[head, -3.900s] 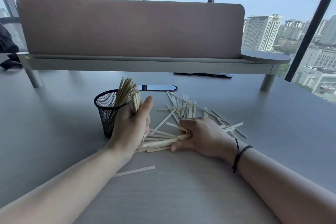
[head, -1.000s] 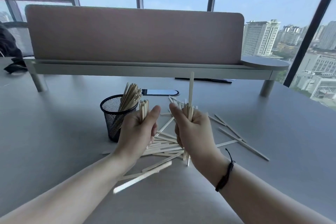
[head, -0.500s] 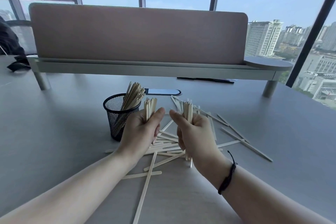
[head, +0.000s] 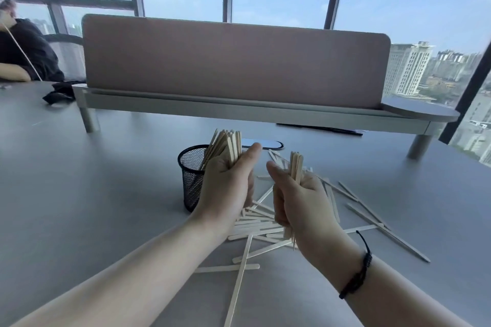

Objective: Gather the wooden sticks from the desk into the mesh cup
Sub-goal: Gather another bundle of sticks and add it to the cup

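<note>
A black mesh cup (head: pixel 190 178) stands on the grey desk with a bunch of wooden sticks leaning in it. My left hand (head: pixel 228 180) grips an upright bundle of wooden sticks (head: pixel 233 146) right beside the cup's rim. My right hand (head: pixel 300 199) grips a second upright bundle of sticks (head: pixel 295 166), raised above the desk. Several loose sticks (head: pixel 261 223) lie scattered on the desk under and around both hands, and one long stick (head: pixel 239 281) points toward me.
A pink divider panel on a raised shelf (head: pixel 239 111) runs across the back of the desk. A phone (head: pixel 265 144) lies behind the cup. A person in black (head: pixel 24 53) sits at the far left. Windows stand behind.
My left hand has carried its bundle closer to the cup's rim. My right hand still holds its bundle, a little higher. The view has tilted up slightly.
</note>
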`<state>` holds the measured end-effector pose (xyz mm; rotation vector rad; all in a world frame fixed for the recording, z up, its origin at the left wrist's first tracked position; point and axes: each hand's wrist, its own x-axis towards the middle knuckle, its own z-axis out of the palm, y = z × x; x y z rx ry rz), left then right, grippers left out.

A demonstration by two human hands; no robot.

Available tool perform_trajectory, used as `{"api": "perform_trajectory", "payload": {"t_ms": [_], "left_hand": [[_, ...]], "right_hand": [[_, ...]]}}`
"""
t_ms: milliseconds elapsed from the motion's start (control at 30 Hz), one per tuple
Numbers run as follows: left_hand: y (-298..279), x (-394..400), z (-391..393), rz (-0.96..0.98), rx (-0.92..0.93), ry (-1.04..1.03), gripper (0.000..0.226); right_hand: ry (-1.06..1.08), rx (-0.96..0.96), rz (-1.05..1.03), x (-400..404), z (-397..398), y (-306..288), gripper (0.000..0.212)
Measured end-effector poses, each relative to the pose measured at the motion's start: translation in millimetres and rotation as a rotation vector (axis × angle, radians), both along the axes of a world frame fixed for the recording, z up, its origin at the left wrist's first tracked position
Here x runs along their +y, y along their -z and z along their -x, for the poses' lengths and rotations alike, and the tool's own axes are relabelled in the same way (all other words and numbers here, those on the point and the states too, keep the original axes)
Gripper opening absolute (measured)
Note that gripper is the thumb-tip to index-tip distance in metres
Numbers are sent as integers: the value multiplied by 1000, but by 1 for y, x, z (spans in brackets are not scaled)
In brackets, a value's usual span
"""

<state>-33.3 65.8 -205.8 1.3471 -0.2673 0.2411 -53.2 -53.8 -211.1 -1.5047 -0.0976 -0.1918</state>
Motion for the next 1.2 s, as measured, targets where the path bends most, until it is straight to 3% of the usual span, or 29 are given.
{"api": "perform_trajectory", "payload": {"t_ms": [233, 500, 633, 700, 867, 1033, 1200], "left_hand": [[2, 5, -3, -30, 54, 51, 55], [-61, 30, -15, 95, -57, 34, 52], [-78, 48, -35, 133, -29, -35, 50], [-73, 54, -46, 50, -25, -86, 51], [-58, 68, -61, -465, -31, -366, 52], [-55, 77, -73, -613, 65, -380, 46], [-51, 85, -82, -691, 118, -300, 54]], "right_hand": [[-77, 41, -33, -1, 2, 1, 56], [-75, 5, 164, -7, 3, 3, 60], [-80, 65, 70, -3, 2, 2, 59], [-89, 46, 18, 4, -2, -11, 61], [-104, -109, -174, 40, -27, -69, 67], [-83, -217, -294, 86, -65, -105, 60], [34, -220, -94, 107, -87, -95, 30]]}}
